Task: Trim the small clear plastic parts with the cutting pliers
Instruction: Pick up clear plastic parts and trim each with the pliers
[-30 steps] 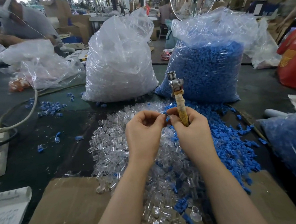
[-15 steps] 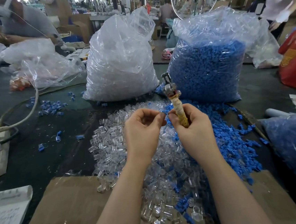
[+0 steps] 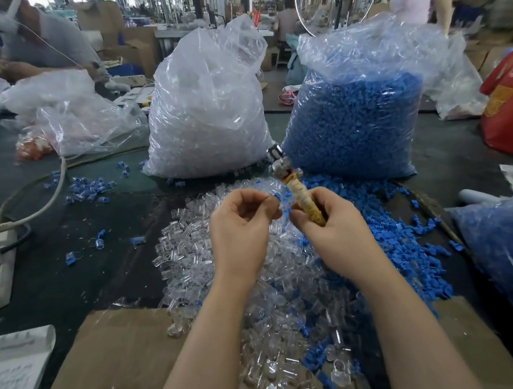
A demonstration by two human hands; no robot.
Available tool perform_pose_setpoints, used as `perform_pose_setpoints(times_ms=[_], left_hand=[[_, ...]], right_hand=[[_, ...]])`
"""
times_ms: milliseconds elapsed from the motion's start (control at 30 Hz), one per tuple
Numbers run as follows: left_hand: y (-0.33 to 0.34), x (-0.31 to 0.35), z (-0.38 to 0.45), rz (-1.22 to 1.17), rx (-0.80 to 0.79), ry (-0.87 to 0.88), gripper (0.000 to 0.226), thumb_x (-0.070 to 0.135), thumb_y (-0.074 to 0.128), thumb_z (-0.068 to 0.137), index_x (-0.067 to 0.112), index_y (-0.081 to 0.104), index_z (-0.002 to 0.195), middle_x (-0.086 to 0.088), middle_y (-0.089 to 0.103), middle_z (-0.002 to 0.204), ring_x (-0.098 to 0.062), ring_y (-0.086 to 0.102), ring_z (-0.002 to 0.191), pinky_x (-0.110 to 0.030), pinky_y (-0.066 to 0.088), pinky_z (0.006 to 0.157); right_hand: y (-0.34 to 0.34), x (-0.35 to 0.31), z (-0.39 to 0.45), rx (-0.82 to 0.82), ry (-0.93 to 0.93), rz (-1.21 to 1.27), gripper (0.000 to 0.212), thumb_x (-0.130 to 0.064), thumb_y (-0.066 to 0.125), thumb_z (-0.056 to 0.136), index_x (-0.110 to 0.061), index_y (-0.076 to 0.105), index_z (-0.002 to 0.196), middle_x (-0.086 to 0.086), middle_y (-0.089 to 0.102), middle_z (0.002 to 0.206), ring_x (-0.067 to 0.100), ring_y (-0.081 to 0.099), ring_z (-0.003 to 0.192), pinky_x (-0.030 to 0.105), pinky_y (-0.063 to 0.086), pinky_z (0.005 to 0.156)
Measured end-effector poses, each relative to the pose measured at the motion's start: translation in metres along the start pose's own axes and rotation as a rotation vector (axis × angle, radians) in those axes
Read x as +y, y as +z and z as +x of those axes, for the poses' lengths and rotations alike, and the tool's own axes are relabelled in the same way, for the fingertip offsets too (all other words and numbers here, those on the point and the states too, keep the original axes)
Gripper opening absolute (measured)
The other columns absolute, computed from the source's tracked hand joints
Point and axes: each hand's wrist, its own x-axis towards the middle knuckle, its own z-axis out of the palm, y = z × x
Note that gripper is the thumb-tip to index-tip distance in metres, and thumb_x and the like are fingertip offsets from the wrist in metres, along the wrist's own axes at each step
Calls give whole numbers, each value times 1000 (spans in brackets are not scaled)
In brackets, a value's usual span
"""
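Above heap of small clear plastic parts [image 3: 224, 260]: left hand [image 3: 239, 227] pinching a clear part; right hand [image 3: 330, 228] gripping yellow-wrapped metal cutting pliers [image 3: 295, 190], head upward

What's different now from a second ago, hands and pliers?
The pliers have tipped: their head leaned from near upright toward the left, handle still gripped in the right hand. The left hand keeps pinching a small part by the right fingertips; what it holds is too small to tell. The clear parts pile and both bags stayed put.
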Motion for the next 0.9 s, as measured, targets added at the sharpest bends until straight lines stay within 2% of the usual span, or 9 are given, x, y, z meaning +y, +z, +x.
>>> perform_pose_setpoints(times_ms=[133,267,400,500,633,900], left_hand=[[-11,2,5,-87,-12,2,11,0,68,88,11,68,85,-1,74,76,-13,72,73,-20,55,69],[-14,5,5,-154,-17,-1,10,0,66,88,10,67,86,-1,73,76,-12,71,72,-18,55,68],[-15,10,5,-193,-20,-33,8,0,66,88,7,67,87,-1,73,73,-12,70,70,-18,54,66],[-15,12,6,-188,-32,-96,7,0,69,86,6,68,86,-2,73,71,-14,71,68,-19,55,66],[-11,13,4,-91,-65,-149,7,2,75,82,3,69,85,-6,73,70,-15,71,66,-19,55,63],[-6,13,1,88,-165,-148,15,2,75,82,13,69,74,-3,73,67,-13,72,64,-17,53,59]], right_hand=[[-9,5,-1,-130,36,-127,20,-36,66,91,-25,51,84,-9,49,63,3,41,50,22,36,50],[-10,6,-2,-179,49,-122,20,-35,66,91,-25,50,85,-7,49,65,6,42,51,28,39,52],[-14,8,-3,-196,51,-123,17,-33,66,91,-25,52,88,-8,49,65,3,42,50,23,37,51],[-12,10,-2,-118,54,-90,12,-29,65,92,-22,55,89,-8,50,65,2,43,49,15,35,47],[-5,8,-1,9,50,20,12,-25,64,93,-17,59,87,-12,48,56,3,39,48,15,33,46],[4,1,-1,72,-25,53,10,-26,68,91,-23,61,84,-12,59,66,3,45,54,18,38,50]])
